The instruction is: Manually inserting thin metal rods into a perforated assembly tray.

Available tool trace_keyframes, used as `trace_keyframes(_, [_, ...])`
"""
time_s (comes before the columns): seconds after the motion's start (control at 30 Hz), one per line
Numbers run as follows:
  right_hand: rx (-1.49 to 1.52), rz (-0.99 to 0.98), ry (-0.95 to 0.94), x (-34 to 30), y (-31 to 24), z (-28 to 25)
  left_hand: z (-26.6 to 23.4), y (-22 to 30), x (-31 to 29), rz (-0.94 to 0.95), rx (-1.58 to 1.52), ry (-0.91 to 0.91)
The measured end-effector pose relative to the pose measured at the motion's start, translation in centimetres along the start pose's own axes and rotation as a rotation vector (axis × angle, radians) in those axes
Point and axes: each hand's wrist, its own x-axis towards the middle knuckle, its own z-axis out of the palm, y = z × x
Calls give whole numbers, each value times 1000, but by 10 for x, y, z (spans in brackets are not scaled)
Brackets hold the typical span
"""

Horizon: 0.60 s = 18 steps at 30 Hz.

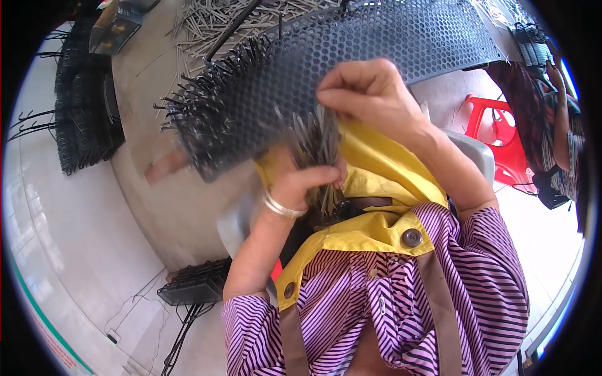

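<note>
My left hand (296,178) is closed round a bundle of thin grey strips (313,135), their tips fanning upward in front of my lap. Above and to the right, my right hand (384,94) hovers over the near edge of a black perforated board (376,44), thumb and forefinger pinched together. Whatever lies in that pinch is too small to make out. Dark bent-ended pieces (207,106) stand crowded in the board's left end. Part of the bundle and board is smeared by motion.
Loose grey strips (213,28) lie heaped beyond the board. Dark racks (88,106) stand at the far left, with a black slotted unit (197,282) lower left. A red stool (501,138) and another person's arm (560,119) are at the right. A yellow apron (389,163) covers my lap.
</note>
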Motion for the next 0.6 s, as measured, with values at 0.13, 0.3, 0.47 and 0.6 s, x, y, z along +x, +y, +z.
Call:
trace_keyframes(0.13, [-31, 36, 7, 4, -1, -8, 1, -1, 2, 4, 15, 19])
trace_keyframes(0.3, [-27, 56, 66, 6, -5, -13, 3, 2, 1, -18, 41, 30])
trace_keyframes(0.47, [-27, 72, 238, 13, -11, -16, 2, 2, 1, -33, 17, 36])
trace_keyframes(0.6, [-12, -95, 420, 28, -11, -37, 4, 3, 1, -37, -13, 48])
